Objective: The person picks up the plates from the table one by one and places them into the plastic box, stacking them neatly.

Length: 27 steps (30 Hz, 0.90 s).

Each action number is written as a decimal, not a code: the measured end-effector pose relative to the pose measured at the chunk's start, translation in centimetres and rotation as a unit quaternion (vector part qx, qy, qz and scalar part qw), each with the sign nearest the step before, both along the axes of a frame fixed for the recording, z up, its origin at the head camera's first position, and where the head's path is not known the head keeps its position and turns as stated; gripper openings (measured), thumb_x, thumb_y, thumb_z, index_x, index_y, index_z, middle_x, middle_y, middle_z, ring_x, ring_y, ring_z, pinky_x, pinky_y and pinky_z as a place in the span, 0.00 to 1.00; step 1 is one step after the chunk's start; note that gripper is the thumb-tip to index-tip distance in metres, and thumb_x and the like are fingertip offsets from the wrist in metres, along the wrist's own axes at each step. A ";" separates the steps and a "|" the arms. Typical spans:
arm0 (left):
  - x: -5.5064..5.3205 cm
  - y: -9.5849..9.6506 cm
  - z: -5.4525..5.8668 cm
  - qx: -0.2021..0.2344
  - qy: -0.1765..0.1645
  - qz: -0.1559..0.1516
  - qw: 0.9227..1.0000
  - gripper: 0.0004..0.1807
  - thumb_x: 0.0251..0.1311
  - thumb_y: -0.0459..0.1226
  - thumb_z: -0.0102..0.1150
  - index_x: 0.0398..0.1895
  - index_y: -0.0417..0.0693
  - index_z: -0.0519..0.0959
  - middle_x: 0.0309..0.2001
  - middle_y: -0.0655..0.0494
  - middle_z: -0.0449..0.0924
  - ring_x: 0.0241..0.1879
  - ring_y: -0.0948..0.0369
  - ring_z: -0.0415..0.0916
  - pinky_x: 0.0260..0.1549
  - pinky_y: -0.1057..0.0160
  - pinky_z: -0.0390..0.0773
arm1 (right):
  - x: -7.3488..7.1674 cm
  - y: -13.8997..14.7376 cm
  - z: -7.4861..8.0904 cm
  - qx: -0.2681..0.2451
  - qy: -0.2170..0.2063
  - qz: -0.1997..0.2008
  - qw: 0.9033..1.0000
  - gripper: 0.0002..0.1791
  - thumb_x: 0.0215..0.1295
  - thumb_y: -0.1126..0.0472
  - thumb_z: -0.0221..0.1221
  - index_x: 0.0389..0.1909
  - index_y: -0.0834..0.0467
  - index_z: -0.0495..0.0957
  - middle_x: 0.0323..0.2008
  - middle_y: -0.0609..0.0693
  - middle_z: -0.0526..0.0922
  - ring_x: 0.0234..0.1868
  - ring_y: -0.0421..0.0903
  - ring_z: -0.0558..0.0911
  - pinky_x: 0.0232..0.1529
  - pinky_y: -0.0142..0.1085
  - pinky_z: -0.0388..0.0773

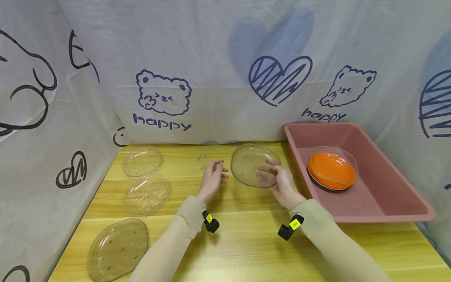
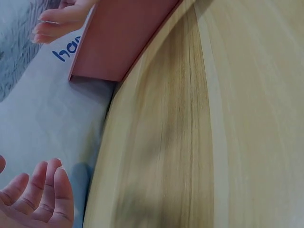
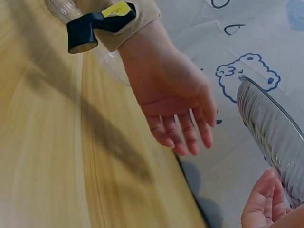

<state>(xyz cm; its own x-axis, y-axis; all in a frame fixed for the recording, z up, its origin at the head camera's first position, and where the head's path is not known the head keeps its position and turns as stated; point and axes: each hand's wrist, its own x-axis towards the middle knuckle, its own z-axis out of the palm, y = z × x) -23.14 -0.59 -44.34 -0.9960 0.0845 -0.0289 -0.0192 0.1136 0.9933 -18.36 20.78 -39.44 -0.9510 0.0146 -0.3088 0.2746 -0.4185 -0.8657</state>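
My right hand (image 1: 283, 184) pinches the right edge of a clear, smoky-tinted plate (image 1: 246, 164), its fingers showing through the plastic. Held up over the table, the plate shows a ribbed side (image 3: 275, 128) in the right wrist view, with thumb and fingers at its lower edge. My left hand (image 1: 212, 181) is just left of the plate and apart from it, palm turned inward, fingers loosely bent with nothing in them. The left wrist view shows those relaxed fingers (image 2: 45, 194) too.
On the table's left side lie two clear plates (image 1: 142, 161) and, nearer me, a larger smoky one (image 1: 119, 248). A pink tub (image 1: 384, 209) on the right holds stacked orange plates (image 1: 329, 168), with a clear plate on top and a dark one beneath. Printed cloth (image 1: 211, 105) hangs behind.
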 end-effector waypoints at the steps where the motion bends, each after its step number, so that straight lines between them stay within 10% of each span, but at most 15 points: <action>1: 0.1 0.0 0.0 -0.001 0.000 -0.002 1.000 0.22 0.80 0.42 0.38 0.68 0.41 0.68 0.52 0.38 0.80 0.50 0.40 0.81 0.51 0.44 0.84 | 0.1 0.1 0.1 0.003 -0.001 0.001 1.000 0.19 0.80 0.61 0.34 0.65 0.53 0.62 0.40 0.44 0.83 0.33 0.37 0.87 0.31 0.26 0.83; 27: 0.5 2.7 1.6 -0.057 0.072 -0.051 0.994 0.20 0.78 0.38 0.39 0.66 0.43 0.71 0.51 0.39 0.80 0.49 0.42 0.82 0.48 0.55 0.85 | 0.3 4.1 3.2 0.006 0.023 -0.010 1.000 0.29 0.80 0.61 0.31 0.80 0.55 0.46 0.37 0.39 0.86 0.34 0.35 0.87 0.44 0.29 0.85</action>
<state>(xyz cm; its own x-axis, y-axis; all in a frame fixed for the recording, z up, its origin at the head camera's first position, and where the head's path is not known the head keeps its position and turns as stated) -22.65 2.09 -42.79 -0.9770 0.1893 0.0982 0.1396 0.2200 0.9654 -18.07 24.93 -36.29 -0.9637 0.0364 -0.2644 0.2265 -0.4122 -0.8825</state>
